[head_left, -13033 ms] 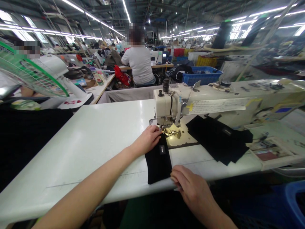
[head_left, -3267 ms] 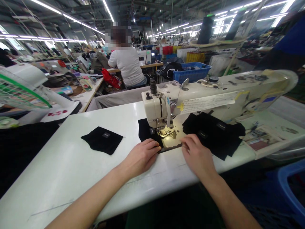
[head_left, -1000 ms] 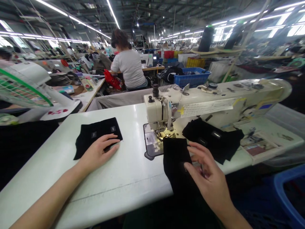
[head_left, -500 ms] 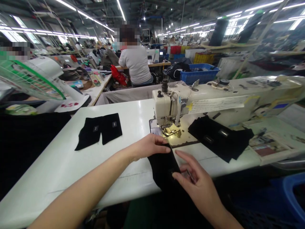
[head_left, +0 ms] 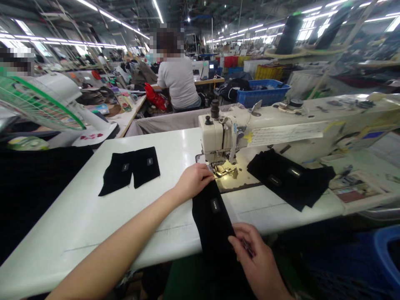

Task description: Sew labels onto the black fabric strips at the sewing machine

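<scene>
A long black fabric piece [head_left: 210, 227] with a small dark label [head_left: 215, 206] runs from the sewing machine's needle area over the table's front edge. My left hand [head_left: 197, 178] is closed on its far end, fingertips pinching the edge just short of the presser foot [head_left: 222, 171]. Lower down, my right hand [head_left: 254, 254] pinches the right edge of the same piece between thumb and fingers. A thin, dark, shiny object [head_left: 248, 248] shows inside that hand; I cannot make out its kind. The lamp lights the needle plate of the sewing machine [head_left: 215, 139].
Two joined black pieces with labels [head_left: 131, 170] lie on the white table [head_left: 168, 158] at left. A stack of black labelled pieces [head_left: 289, 179] lies right of the needle, beside a parts tray [head_left: 359, 189]. A fan [head_left: 40, 100] stands left; a person [head_left: 178, 79] sits ahead.
My left hand has moved slightly forward and left, toward the presser foot, with the fabric's end. My right hand has slid down toward me along the edge, and the fabric's label now shows.
</scene>
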Tool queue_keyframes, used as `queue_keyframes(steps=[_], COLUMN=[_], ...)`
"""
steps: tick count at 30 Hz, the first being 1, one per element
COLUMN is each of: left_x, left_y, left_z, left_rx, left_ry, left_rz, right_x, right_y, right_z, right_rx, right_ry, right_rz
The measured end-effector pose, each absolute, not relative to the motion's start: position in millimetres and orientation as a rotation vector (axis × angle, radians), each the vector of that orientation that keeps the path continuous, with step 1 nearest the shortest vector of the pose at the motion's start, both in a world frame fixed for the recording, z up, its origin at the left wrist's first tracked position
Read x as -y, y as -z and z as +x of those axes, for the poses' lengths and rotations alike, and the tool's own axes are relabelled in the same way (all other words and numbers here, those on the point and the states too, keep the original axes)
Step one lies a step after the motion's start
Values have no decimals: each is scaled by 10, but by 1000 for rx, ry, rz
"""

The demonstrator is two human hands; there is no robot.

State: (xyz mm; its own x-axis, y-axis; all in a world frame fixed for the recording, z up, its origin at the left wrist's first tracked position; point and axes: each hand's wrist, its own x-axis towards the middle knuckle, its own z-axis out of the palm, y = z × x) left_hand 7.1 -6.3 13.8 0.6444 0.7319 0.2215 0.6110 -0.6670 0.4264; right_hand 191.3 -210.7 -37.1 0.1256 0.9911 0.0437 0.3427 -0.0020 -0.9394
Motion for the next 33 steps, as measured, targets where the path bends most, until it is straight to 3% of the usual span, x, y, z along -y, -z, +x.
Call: queue_keyframes(steps=[4,11,25,33], left_x=[133,248,36,-5], left_y=[-45,-12,89,134], left_z=[116,75,27,16], left_rx=[-1269,-1075,-924,-901], left_ry=[-620,-544,-740,-834], left_rz=[2838,2905,2832,2760], right_x=[2081,2048,1896,1904], right_y=[317,307,318,312], right_z=[1937,2093,2092,2074], right_rx=[1549,1876,2035,2064], right_ry=[-808,-537,-164,-158], right_rz=[-1407,-1107,-1111,-1155])
